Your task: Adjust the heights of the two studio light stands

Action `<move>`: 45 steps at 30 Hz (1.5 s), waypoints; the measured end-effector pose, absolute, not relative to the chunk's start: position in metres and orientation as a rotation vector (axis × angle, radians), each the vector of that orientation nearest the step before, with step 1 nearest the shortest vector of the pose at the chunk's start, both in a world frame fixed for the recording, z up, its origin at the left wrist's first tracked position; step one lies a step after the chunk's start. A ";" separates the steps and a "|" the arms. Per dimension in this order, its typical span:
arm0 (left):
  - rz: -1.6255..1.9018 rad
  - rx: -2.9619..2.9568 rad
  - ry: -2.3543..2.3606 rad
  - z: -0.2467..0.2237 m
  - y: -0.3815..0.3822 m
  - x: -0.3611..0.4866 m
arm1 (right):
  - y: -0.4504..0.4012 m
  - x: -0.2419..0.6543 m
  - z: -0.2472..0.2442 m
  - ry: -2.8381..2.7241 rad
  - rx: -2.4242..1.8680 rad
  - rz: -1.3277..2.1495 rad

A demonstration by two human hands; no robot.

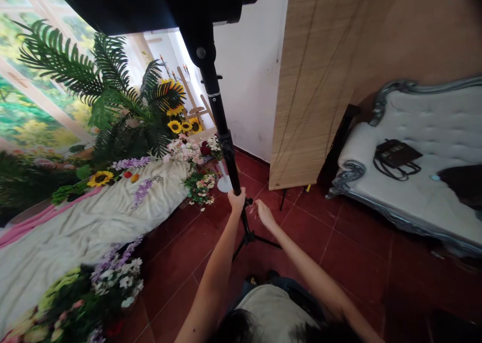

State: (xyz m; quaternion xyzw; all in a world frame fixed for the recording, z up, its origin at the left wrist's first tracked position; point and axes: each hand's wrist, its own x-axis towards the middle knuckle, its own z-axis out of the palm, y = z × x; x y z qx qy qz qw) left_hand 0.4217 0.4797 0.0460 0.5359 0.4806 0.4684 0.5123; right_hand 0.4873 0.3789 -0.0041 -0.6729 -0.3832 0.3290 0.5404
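Note:
My left hand grips the black pole of a light stand low down, just above its tripod legs. My right hand is raised a little to the right of the pole, with its fingers apart and holding nothing. It does not appear to touch the stand. At the top of the pole, a large black softbox or studio light hangs overhead and is cut off by the frame.
Red floor tiles surround the stand. To the left, a cream cloth is draped with flowers, beside palm fronds and sunflowers before a painted backdrop. A woven blind stands to the right, near a silver-framed tufted sofa holding a black bag.

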 end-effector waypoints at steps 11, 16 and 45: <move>1.170 1.291 1.164 0.040 0.483 0.426 | 0.402 0.491 0.029 -0.338 -1.056 1.539; 1.151 1.247 1.177 0.043 0.481 0.427 | 0.396 0.500 0.032 -0.393 -0.950 1.673; 1.166 1.361 1.108 0.033 0.487 0.427 | 0.394 0.524 0.014 -1.584 -1.818 0.306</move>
